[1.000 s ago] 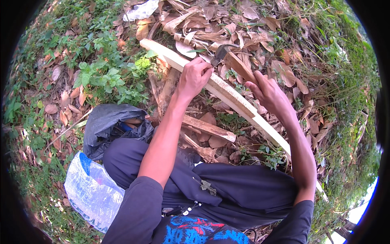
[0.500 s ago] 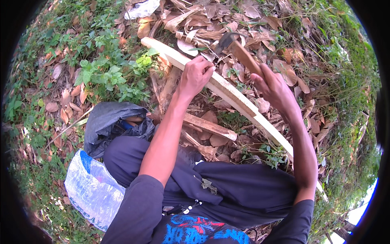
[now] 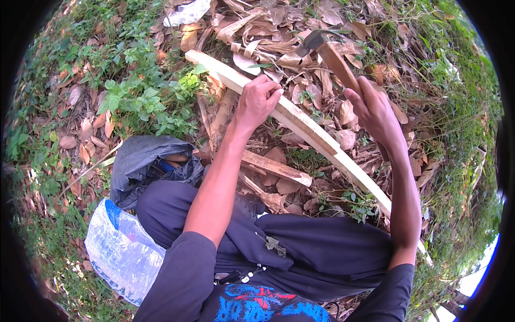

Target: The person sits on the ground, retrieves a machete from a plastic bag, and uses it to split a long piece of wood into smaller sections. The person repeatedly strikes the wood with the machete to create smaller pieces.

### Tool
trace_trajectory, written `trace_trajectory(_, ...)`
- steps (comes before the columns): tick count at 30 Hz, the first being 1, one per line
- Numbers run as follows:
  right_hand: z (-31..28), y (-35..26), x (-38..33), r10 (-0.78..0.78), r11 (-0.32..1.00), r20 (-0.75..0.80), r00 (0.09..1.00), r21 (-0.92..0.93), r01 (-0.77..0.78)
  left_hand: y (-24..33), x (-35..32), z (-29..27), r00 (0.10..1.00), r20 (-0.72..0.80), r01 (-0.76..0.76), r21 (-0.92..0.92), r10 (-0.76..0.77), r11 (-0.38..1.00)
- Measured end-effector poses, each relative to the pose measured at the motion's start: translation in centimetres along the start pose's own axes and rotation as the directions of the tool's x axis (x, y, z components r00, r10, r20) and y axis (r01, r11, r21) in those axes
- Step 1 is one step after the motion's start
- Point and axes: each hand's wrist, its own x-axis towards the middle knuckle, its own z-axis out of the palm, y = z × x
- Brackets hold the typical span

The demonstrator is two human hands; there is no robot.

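Observation:
A long pale wooden strip (image 3: 311, 131) runs from the upper middle down to the right, in front of my knees. My left hand (image 3: 260, 99) rests on its upper part with thumb and fingers pinched together; what they hold, if anything, I cannot make out. Closed round the wooden handle of a hammer (image 3: 338, 64), my right hand (image 3: 375, 110) is raised right of the strip. The dark metal hammer head points up and left, apart from the wood. Under the strip lies a rough log (image 3: 222, 118).
A short wood offcut (image 3: 276, 167) lies between the strip and my legs. At my left knee sit a dark plastic bag (image 3: 137, 161) with things inside and a clear-and-blue plastic sack (image 3: 120, 249). Dry leaves and green plants cover the ground.
The hammer and my right hand have moved up and to the right, farther from my left hand. My left hand and the wooden strip have stayed nearly in place.

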Motion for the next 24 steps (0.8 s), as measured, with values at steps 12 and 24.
trace_trajectory(12, 0.2, -0.1, 0.0, 0.049, 0.997, 0.004, 0.999, 0.062, -0.049, -0.2, -0.1, 0.1, 1.000, -0.007, -0.015, 0.003, 0.015, 1.000)
trace_trajectory(24, 0.7, -1.3, -0.3, 0.088, 0.995, 0.098, 0.991, 0.036, -0.092, -0.2, 0.0, 0.2, 1.000, -0.010, -0.022, -0.020, 0.022, 1.000)
